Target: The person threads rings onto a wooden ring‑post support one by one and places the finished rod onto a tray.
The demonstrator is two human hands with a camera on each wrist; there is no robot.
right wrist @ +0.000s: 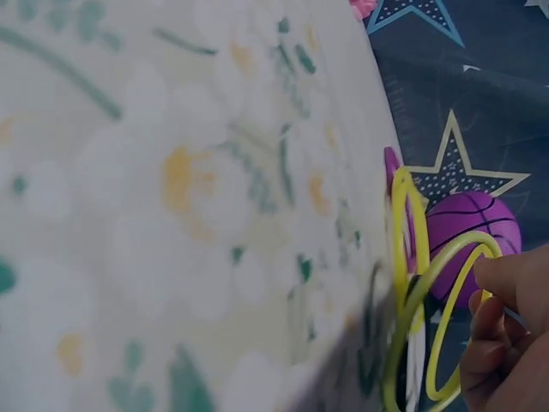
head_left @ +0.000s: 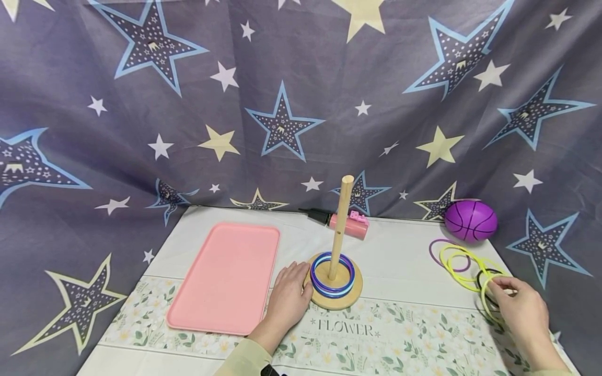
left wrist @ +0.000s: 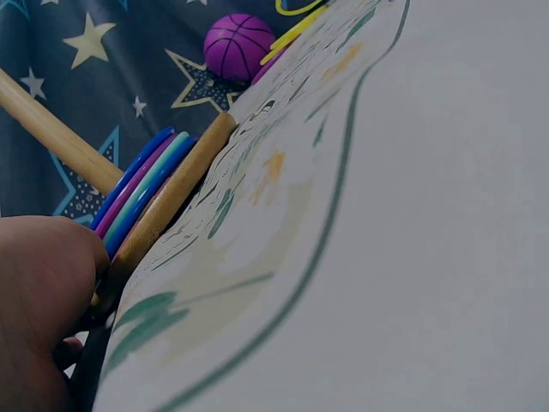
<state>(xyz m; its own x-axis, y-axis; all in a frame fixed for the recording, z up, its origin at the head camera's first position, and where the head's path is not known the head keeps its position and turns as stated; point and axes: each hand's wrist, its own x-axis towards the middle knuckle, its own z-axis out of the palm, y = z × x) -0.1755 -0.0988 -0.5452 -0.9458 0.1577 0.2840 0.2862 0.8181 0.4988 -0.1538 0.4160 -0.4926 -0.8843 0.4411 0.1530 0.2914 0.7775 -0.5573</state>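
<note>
A wooden peg stand [head_left: 335,286] sits mid-table with a tall dowel [head_left: 340,224] and several blue and purple rings [head_left: 332,275] stacked on its base. My left hand [head_left: 288,297] rests flat beside the base's left edge, fingers touching it; the base [left wrist: 171,202] and rings [left wrist: 141,184] show close in the left wrist view. At the right edge, my right hand [head_left: 517,308] pinches a yellow ring [head_left: 486,303] from a pile of loose rings [head_left: 463,263]. The right wrist view shows the fingers [right wrist: 502,343] on the yellow ring [right wrist: 425,318].
A pink tray [head_left: 228,274] lies left of the stand. A purple ball [head_left: 471,220] sits at the back right, and a pink pump [head_left: 348,224] lies behind the dowel. A star-patterned cloth [head_left: 282,104] hangs behind the table. The table's right edge is close to my right hand.
</note>
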